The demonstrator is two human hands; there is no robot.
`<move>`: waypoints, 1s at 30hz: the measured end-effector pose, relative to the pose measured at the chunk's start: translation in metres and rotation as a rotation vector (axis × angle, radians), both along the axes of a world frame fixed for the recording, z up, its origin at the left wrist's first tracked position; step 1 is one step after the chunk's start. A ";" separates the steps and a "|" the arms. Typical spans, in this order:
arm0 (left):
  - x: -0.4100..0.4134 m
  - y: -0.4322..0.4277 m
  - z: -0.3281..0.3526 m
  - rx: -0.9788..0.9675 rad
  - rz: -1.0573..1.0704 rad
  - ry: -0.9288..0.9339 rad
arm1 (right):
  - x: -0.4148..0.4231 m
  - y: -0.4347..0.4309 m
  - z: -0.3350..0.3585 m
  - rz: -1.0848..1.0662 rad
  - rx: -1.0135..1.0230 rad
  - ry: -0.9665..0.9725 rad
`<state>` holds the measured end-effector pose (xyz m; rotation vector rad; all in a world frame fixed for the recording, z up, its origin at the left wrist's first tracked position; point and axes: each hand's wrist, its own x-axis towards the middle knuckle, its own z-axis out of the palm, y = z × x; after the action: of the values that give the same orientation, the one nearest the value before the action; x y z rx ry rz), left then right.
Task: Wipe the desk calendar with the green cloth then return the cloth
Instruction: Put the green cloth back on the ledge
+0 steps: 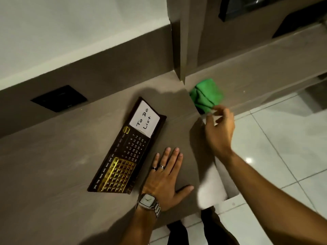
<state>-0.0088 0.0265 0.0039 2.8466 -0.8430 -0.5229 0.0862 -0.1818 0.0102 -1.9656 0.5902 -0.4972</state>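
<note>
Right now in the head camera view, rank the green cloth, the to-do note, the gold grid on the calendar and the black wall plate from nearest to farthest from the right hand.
1. Green cloth, just beyond the right hand, by its fingertips.
2. To-do note, to its left, on the desk calendar.
3. Gold grid, farther left and nearer the person.
4. Black wall plate, far left on the back panel.

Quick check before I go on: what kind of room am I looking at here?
Probably a home or office study nook: a built-in brown desk with a desk calendar holding a "To Do List" note, a wall socket and tiled floor.
</note>
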 end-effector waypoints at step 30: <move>0.015 0.182 0.121 -0.386 0.897 -0.349 | 0.043 0.117 0.107 0.759 -0.494 0.181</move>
<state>0.0063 0.2086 0.1250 2.5922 0.3235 0.2327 0.1290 -0.0651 0.1171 -2.5187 -0.2251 0.0251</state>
